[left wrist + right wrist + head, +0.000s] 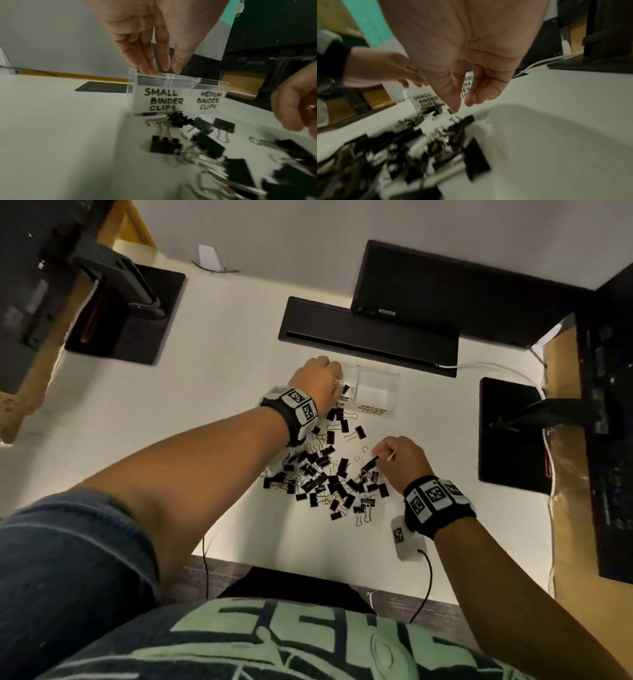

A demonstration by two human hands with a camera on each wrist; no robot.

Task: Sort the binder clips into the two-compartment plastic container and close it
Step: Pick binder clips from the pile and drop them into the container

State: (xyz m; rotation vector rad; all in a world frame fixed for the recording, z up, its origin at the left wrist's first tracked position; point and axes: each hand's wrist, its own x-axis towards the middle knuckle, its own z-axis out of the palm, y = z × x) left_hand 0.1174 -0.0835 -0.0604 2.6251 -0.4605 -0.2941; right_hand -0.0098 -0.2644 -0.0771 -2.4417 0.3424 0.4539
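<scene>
A clear two-compartment container [394,378] stands open at the back of the white table; its labels [171,100] read SMALL BINDER CLIPS and MEDIUM BINDER CLIPS. My left hand [320,381] hovers over the small compartment, with straight fingertips [154,69] at the rim. A thin wire handle shows just under them, and whether they hold it is unclear. A pile of black binder clips [325,474] lies in front of the container. My right hand [380,451] reaches down at the pile's right edge, its fingers [453,106] loosely hanging and parted with nothing between them.
A black bar [370,337] and a dark monitor [445,289] lie behind the container. Black stand bases sit at the left [126,313] and right [507,433]. A white tag with a black cable [406,537] lies near the front edge, by my right wrist.
</scene>
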